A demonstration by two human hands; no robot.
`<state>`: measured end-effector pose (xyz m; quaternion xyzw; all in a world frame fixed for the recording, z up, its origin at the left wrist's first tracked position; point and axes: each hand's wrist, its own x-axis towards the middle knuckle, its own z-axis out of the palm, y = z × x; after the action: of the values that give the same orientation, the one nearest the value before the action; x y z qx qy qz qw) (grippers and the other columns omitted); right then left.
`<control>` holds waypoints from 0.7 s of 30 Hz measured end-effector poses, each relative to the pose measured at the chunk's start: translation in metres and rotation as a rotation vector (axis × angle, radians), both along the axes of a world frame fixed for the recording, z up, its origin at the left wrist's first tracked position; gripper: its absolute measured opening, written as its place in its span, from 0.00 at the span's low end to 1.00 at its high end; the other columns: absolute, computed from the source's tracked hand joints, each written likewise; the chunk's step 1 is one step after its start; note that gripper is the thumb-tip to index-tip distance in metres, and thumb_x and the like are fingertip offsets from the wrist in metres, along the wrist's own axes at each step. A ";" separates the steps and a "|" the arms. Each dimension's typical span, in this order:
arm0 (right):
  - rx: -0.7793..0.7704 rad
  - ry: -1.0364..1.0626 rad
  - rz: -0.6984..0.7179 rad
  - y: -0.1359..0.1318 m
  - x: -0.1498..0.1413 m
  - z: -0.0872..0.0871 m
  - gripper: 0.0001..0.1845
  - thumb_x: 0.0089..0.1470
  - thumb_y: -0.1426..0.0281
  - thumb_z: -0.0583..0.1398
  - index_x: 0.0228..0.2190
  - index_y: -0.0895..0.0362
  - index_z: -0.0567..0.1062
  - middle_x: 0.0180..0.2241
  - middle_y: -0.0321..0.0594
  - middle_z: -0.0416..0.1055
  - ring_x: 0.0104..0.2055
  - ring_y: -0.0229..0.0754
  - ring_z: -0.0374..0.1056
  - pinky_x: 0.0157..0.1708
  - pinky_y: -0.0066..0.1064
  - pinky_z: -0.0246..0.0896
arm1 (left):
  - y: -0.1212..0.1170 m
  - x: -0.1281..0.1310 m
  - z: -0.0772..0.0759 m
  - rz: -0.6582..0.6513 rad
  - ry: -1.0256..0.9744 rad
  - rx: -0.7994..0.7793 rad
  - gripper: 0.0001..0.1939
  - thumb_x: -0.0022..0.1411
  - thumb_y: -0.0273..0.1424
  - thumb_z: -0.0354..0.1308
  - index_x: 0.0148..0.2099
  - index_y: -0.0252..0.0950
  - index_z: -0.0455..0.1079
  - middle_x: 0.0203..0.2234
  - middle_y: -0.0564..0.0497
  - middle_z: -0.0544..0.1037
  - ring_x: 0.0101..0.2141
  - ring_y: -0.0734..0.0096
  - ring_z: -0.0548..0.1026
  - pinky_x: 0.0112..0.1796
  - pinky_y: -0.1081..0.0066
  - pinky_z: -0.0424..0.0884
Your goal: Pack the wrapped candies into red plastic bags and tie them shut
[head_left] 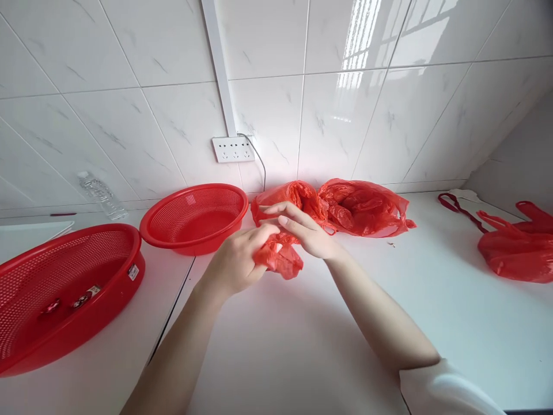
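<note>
My left hand is closed on a small crumpled red plastic bag, whose loose end hangs out to the right of the fingers. Over it, my right hand reaches in from the right with its fingers stretched out. Those fingertips are close to the left hand; whether they touch the bag is hard to see. Just behind the hands lies a larger red plastic bag, partly covered by them. Beside it rests another open red bag with crumpled red plastic in it.
Two red plastic baskets stand to the left: a round basket near the wall, and a nearer basket with a few small items. A clear bottle lies behind. A tied red bag sits far right. A socket panel is on the wall.
</note>
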<state>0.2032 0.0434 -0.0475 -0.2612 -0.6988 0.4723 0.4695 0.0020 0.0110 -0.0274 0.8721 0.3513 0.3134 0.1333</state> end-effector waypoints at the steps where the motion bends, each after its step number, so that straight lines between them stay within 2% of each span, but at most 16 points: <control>1: -0.036 0.035 0.050 0.002 -0.004 -0.004 0.17 0.66 0.59 0.52 0.52 0.53 0.69 0.47 0.41 0.70 0.43 0.39 0.67 0.44 0.33 0.65 | 0.003 -0.001 -0.002 -0.015 0.023 0.148 0.10 0.67 0.31 0.53 0.49 0.39 0.70 0.34 0.50 0.75 0.37 0.65 0.73 0.39 0.65 0.72; 3: -0.088 0.046 0.133 0.006 -0.010 -0.010 0.19 0.67 0.59 0.51 0.55 0.51 0.67 0.44 0.40 0.70 0.37 0.36 0.66 0.39 0.30 0.65 | 0.012 -0.001 -0.007 -0.082 -0.017 0.315 0.10 0.66 0.28 0.52 0.48 0.38 0.71 0.42 0.46 0.74 0.46 0.61 0.73 0.47 0.61 0.71; 5: -0.091 0.049 0.148 0.010 -0.012 -0.013 0.19 0.67 0.60 0.52 0.56 0.51 0.67 0.39 0.37 0.70 0.33 0.34 0.64 0.34 0.28 0.64 | 0.020 -0.001 -0.013 -0.135 -0.122 0.340 0.12 0.67 0.26 0.51 0.50 0.39 0.70 0.48 0.44 0.72 0.51 0.62 0.71 0.52 0.61 0.71; 7: -0.051 0.019 0.139 0.012 -0.009 -0.013 0.18 0.65 0.58 0.54 0.52 0.53 0.70 0.37 0.37 0.70 0.32 0.34 0.64 0.32 0.27 0.63 | 0.024 0.000 -0.018 -0.142 -0.219 0.309 0.14 0.68 0.27 0.50 0.54 0.40 0.69 0.53 0.44 0.69 0.52 0.63 0.71 0.51 0.62 0.72; 9: 0.022 -0.080 0.113 0.012 -0.003 -0.009 0.18 0.63 0.57 0.57 0.44 0.57 0.74 0.35 0.39 0.73 0.32 0.35 0.67 0.33 0.29 0.65 | 0.023 -0.001 -0.018 -0.067 -0.252 0.272 0.17 0.70 0.30 0.48 0.58 0.40 0.68 0.58 0.43 0.66 0.52 0.64 0.72 0.51 0.63 0.72; 12: 0.111 -0.336 0.086 0.005 0.015 0.004 0.20 0.64 0.55 0.55 0.34 0.59 0.75 0.31 0.40 0.75 0.30 0.37 0.69 0.35 0.31 0.65 | 0.018 -0.007 -0.008 0.112 -0.072 0.119 0.22 0.71 0.33 0.44 0.63 0.41 0.65 0.61 0.45 0.66 0.56 0.63 0.70 0.56 0.63 0.67; 14: 0.137 -0.513 0.112 -0.001 0.033 0.014 0.21 0.64 0.55 0.53 0.30 0.58 0.75 0.27 0.38 0.73 0.29 0.36 0.68 0.34 0.30 0.64 | 0.017 -0.015 0.002 0.212 0.085 -0.025 0.23 0.71 0.36 0.42 0.63 0.42 0.66 0.59 0.47 0.70 0.58 0.60 0.69 0.58 0.61 0.63; 16: 0.133 -0.643 0.145 -0.007 0.055 0.021 0.21 0.64 0.56 0.54 0.29 0.57 0.74 0.24 0.35 0.70 0.27 0.36 0.66 0.30 0.29 0.61 | 0.018 -0.025 0.009 0.270 0.184 -0.148 0.23 0.70 0.40 0.41 0.59 0.42 0.70 0.53 0.46 0.75 0.55 0.56 0.71 0.55 0.60 0.65; 19: 0.012 -0.772 0.115 -0.015 0.088 0.022 0.20 0.63 0.56 0.54 0.28 0.56 0.74 0.21 0.34 0.68 0.25 0.36 0.64 0.28 0.29 0.59 | 0.023 -0.036 0.011 0.361 0.260 -0.339 0.21 0.67 0.46 0.44 0.45 0.41 0.75 0.39 0.46 0.79 0.44 0.54 0.76 0.43 0.63 0.70; 21: -0.135 -0.865 0.070 -0.017 0.105 0.018 0.19 0.62 0.57 0.55 0.27 0.56 0.75 0.21 0.35 0.69 0.25 0.37 0.65 0.30 0.30 0.61 | 0.028 -0.040 0.007 0.418 0.273 -0.456 0.20 0.64 0.49 0.48 0.34 0.40 0.72 0.28 0.48 0.76 0.34 0.58 0.76 0.34 0.66 0.68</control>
<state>0.3083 0.0266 -0.0294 -0.4411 -0.8072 0.3796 0.0995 -0.0377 0.0386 -0.0202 0.7627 0.5983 0.1279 0.2096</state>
